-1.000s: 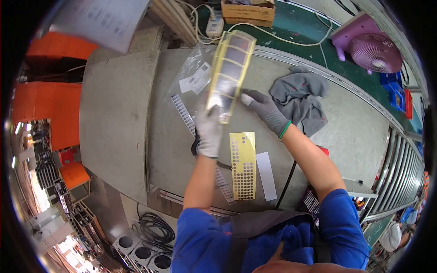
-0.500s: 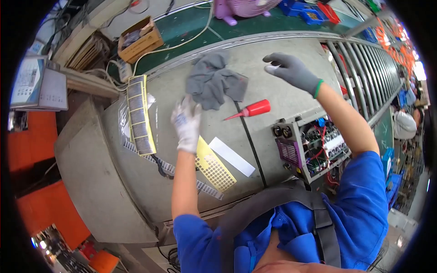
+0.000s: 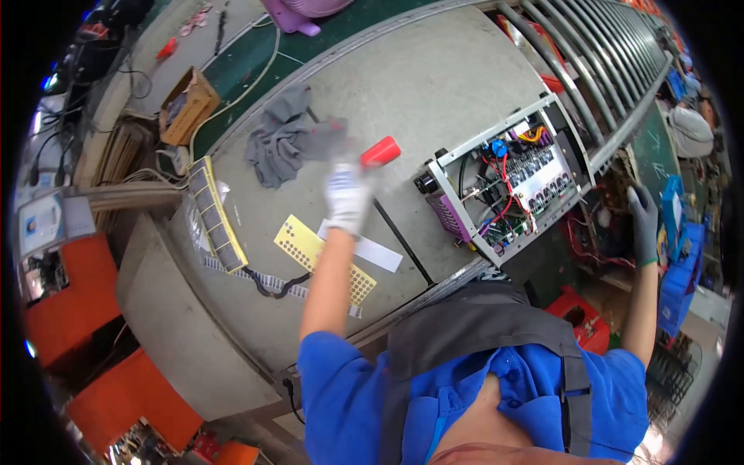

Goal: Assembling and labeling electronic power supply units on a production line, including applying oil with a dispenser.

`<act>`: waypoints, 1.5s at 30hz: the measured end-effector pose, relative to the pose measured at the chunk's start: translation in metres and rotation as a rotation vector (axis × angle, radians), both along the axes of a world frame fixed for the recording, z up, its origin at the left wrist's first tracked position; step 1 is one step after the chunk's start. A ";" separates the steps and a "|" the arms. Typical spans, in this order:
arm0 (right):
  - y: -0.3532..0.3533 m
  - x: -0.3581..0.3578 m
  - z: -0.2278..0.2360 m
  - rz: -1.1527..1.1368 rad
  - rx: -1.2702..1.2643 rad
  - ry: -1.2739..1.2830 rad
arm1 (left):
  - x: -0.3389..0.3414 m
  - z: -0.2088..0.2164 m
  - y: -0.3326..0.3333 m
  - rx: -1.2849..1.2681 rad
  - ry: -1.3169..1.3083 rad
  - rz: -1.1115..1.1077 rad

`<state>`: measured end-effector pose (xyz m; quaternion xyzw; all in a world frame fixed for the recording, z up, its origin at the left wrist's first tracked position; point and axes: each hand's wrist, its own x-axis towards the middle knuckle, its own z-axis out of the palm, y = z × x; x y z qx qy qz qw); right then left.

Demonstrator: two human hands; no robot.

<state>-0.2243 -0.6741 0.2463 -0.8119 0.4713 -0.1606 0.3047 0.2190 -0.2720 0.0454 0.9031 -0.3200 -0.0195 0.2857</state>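
My left hand (image 3: 347, 198), in a white glove and smeared by motion, is over the grey worktop, at the nozzle end of a red squeeze bottle (image 3: 381, 152). Whether its fingers grip the bottle cannot be made out. A crumpled grey cloth (image 3: 280, 143) lies left of the hand. Below it are a yellow sheet of round dots (image 3: 301, 242) and a white strip (image 3: 380, 254). Far to the right, my right hand (image 3: 643, 221), gloved in grey, reaches out with fingers extended and apart, holding nothing visible. Between my hands stands an opened metal-framed electronic unit (image 3: 508, 182) with wires and circuit boards showing.
A metal roller conveyor (image 3: 597, 66) runs off at the upper right. Blue bins (image 3: 682, 267) stand beside my right forearm, and a red bin (image 3: 580, 318) is below the unit. A dark label sheet with yellow edges (image 3: 215, 217) and a black cable (image 3: 271, 293) lie left.
My right hand has swung from above the worktop down to the far right. My left hand has come up to the red bottle. The view has shifted, and the unit now appears turned.
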 end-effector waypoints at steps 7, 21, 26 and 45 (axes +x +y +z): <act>-0.046 -0.009 -0.052 -0.002 0.108 -0.229 | -0.039 -0.035 -0.072 0.307 -0.104 0.053; -0.010 0.034 -0.156 -0.124 0.392 -0.269 | 0.022 -0.016 0.010 0.409 0.002 -0.086; -0.020 0.012 -0.147 -0.181 0.352 -0.269 | -0.034 -0.017 0.010 0.242 -0.133 -0.139; 0.128 0.152 -0.031 0.595 1.452 -0.382 | -0.245 0.138 -0.082 -0.740 0.588 0.126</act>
